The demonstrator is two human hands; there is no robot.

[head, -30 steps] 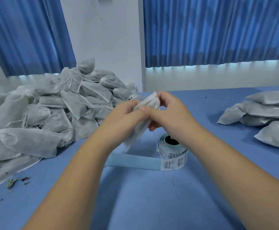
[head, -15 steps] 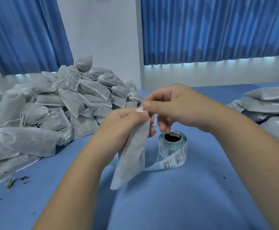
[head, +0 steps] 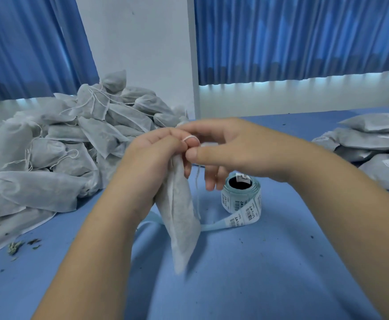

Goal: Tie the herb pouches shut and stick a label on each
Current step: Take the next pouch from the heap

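Blue table [head: 258, 273], pouch [head: 182, 215], label roll [head: 242, 192]

The label roll [head: 240, 200] carries barcodes, but its print is unreadable.

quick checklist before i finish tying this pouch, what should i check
1. Grip: the left hand holds the pouch at its neck: ok.
2. Loop: the string runs over a fingertip by the right hand: ok.
3. Knot closed: cannot tell, the hands hide the neck.
4. Label on this pouch: not ok, none on the side in view.
5. Supply: the label roll stands beside the pouch, strip with labels pulled out: ok.
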